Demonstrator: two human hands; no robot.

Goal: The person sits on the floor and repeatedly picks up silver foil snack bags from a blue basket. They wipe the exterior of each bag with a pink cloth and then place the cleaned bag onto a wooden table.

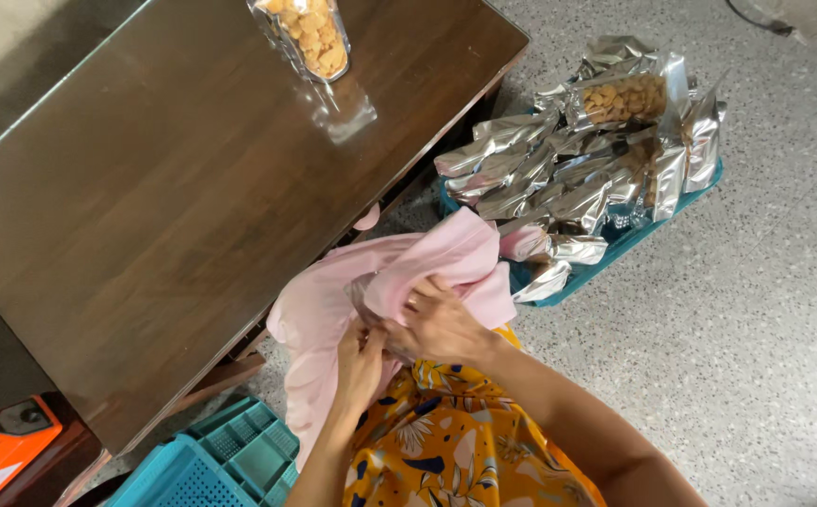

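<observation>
Both hands grip a pale pink cloth (399,282) in the person's lap, beside the dark wooden table (164,207); the left hand (360,361) pinches a fold, the right hand (441,324) clutches bunched fabric. The cloth's long axis runs from lower left to upper right, toward the teal basket (629,239) of silver pouches (578,160)

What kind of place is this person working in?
Probably a home or small snack-packing workspace: a dark wooden table, a teal crate heaped with silver foil pouches on a speckled floor.
</observation>
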